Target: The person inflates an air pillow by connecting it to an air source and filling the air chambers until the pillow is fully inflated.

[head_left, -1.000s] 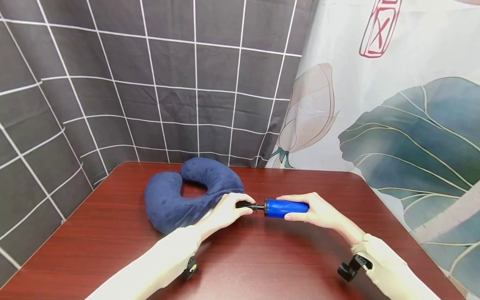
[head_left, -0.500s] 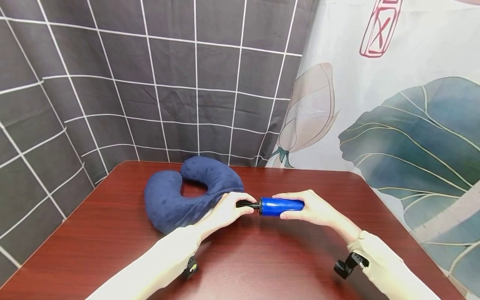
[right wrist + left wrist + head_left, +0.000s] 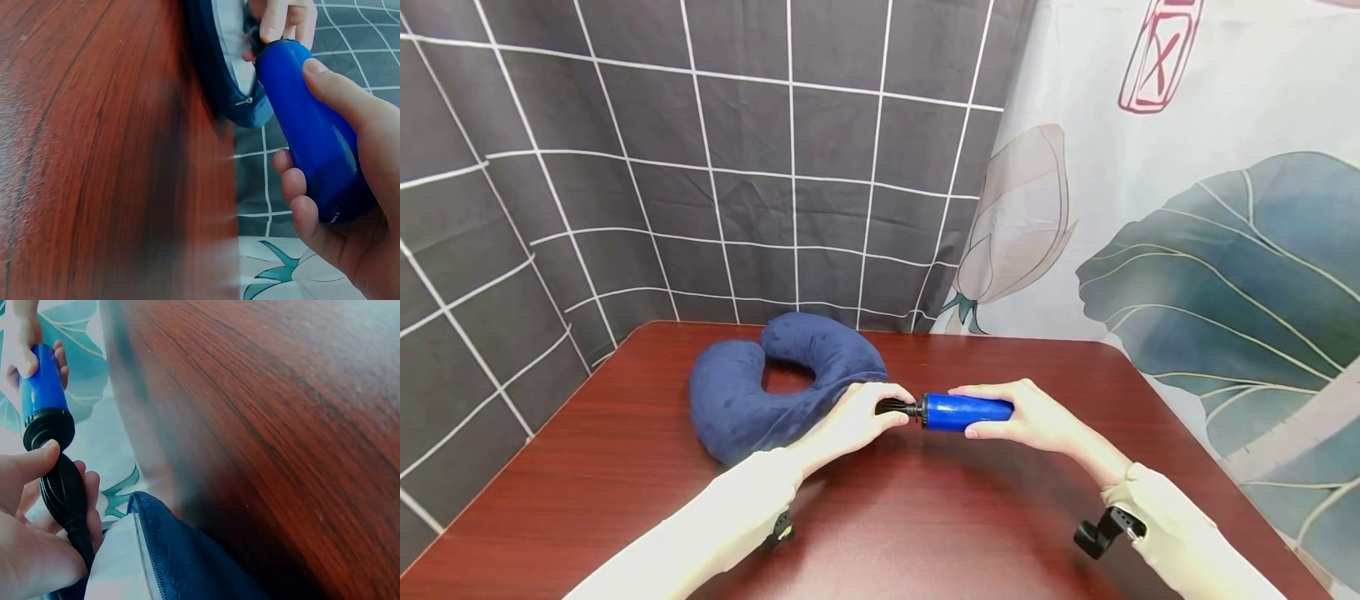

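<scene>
Blue and shiny is the body of the hand pump [image 3: 966,412], which lies almost level between 2 hands, above the dark red table [image 3: 925,517] and to the right of the neck pillow [image 3: 730,400]. The right hand [image 3: 1037,418] is clamped on the blue body: its thumb is along 1 side and its fingers bend around the other, as the right wrist view shows. The left hand [image 3: 859,417] is clamped on the black ribbed handle [image 3: 65,490] of the same pump, with the thumb near the black collar [image 3: 50,429]. Handle and collar stand very close to each other. Further down, the handle becomes narrow and comes near the white lining [image 3: 115,565] of the pillow; whether it enters there, I cannot tell. The pillow is navy blue, curved like a letter U, and lies on the table just beside the left hand, its opening turned to the far side. A zipper [image 3: 149,556] runs along the lining, and its small pull [image 3: 245,100] is visible in the right wrist view. Behind the table hangs a grey curtain [image 3: 737,167] with white lines, and next to it a white cloth [image 3: 1097,150] printed with a flower bud [image 3: 1022,217] and a big leaf [image 3: 1240,275].
</scene>
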`<move>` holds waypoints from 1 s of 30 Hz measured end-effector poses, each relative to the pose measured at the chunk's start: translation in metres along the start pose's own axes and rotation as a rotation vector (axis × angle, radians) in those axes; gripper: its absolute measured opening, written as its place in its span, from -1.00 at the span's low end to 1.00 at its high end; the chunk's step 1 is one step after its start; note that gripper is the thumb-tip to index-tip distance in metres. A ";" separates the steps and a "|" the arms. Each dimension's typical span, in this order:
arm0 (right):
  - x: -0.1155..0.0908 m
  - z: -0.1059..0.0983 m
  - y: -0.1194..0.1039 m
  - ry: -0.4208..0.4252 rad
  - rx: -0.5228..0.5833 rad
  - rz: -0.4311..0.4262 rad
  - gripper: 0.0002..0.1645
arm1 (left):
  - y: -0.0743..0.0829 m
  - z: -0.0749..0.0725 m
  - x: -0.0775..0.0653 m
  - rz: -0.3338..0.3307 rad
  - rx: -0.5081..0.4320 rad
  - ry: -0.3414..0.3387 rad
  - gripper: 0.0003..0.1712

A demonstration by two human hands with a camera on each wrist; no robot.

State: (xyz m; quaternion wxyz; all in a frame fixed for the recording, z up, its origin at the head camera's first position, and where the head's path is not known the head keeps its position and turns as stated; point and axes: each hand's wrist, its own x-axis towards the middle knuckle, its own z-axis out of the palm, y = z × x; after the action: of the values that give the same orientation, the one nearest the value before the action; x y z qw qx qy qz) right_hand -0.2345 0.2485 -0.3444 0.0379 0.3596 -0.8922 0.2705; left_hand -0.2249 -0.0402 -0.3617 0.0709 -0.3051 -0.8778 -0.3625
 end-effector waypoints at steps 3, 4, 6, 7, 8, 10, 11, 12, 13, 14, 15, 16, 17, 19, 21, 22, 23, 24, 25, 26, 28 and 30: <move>-0.004 -0.003 0.000 -0.001 -0.005 0.004 -0.34 | 0.001 -0.001 -0.001 0.011 0.007 -0.001 -0.79; -0.006 -0.004 0.001 0.000 -0.004 0.012 -0.34 | 0.002 -0.001 -0.001 0.014 0.007 -0.001 -0.79; -0.010 -0.007 0.003 0.001 -0.004 0.026 -0.35 | 0.002 -0.002 -0.001 0.014 0.008 0.002 -0.79; -0.013 -0.009 0.004 0.002 -0.002 0.034 -0.35 | 0.001 -0.002 -0.001 0.014 0.010 0.006 -0.79; -0.015 -0.011 0.005 0.005 -0.004 0.036 -0.35 | 0.001 -0.002 0.000 0.014 0.008 0.008 -0.79; -0.019 -0.015 0.008 0.009 -0.017 0.033 -0.36 | 0.001 -0.002 0.000 0.012 0.008 0.010 -0.79; -0.021 -0.017 0.009 0.011 -0.025 0.032 -0.36 | 0.000 -0.003 0.000 0.012 0.008 0.011 -0.79; -0.023 -0.019 0.010 0.012 -0.030 0.028 -0.36 | 0.000 -0.003 0.000 0.014 0.008 0.012 -0.79; -0.025 -0.021 0.012 0.013 -0.036 0.031 -0.36 | 0.000 -0.003 0.000 0.016 0.009 0.013 -0.79; -0.028 -0.023 0.013 0.013 -0.040 0.036 -0.36 | 0.000 -0.003 0.000 0.021 0.012 0.015 -0.79; -0.030 -0.025 0.014 0.012 -0.039 0.044 -0.36 | -0.001 -0.003 0.000 0.027 0.014 0.017 -0.79; -0.033 -0.027 0.014 0.011 -0.037 0.052 -0.35 | -0.001 -0.003 0.000 0.030 0.016 0.018 -0.79; -0.035 -0.029 0.015 0.009 -0.036 0.062 -0.35 | -0.001 -0.002 0.000 0.035 0.017 0.020 -0.79; -0.040 -0.033 0.017 0.006 -0.033 0.079 -0.35 | -0.002 -0.002 0.000 0.043 0.023 0.025 -0.79; -0.044 -0.036 0.019 0.004 -0.037 0.089 -0.34 | -0.002 -0.002 0.000 0.045 0.025 0.026 -0.78; -0.046 -0.038 0.020 0.003 -0.043 0.093 -0.34 | -0.002 -0.002 0.000 0.045 0.027 0.026 -0.78; -0.048 -0.040 0.021 0.004 -0.047 0.097 -0.34 | -0.002 -0.002 0.000 0.047 0.028 0.028 -0.78; -0.051 -0.041 0.022 0.005 -0.051 0.101 -0.34 | -0.002 -0.002 0.000 0.047 0.027 0.027 -0.78; -0.053 -0.043 0.023 0.007 -0.048 0.107 -0.34 | -0.002 -0.003 0.000 0.050 0.027 0.027 -0.78; -0.055 -0.045 0.024 0.010 -0.047 0.112 -0.34 | -0.002 -0.003 0.000 0.050 0.025 0.028 -0.77; -0.058 -0.048 0.026 0.014 -0.041 0.121 -0.34 | -0.003 -0.003 0.000 0.057 0.027 0.028 -0.78; -0.062 -0.050 0.027 0.015 -0.037 0.126 -0.35 | -0.004 -0.003 -0.001 0.058 0.032 0.024 -0.78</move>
State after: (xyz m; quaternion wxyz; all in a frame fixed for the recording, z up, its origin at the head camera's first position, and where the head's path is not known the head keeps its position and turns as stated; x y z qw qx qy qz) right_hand -0.2136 0.3288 -0.3304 0.0341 0.2998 -0.9177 0.2583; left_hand -0.2267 -0.0445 -0.3621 0.0968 -0.3247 -0.8733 -0.3501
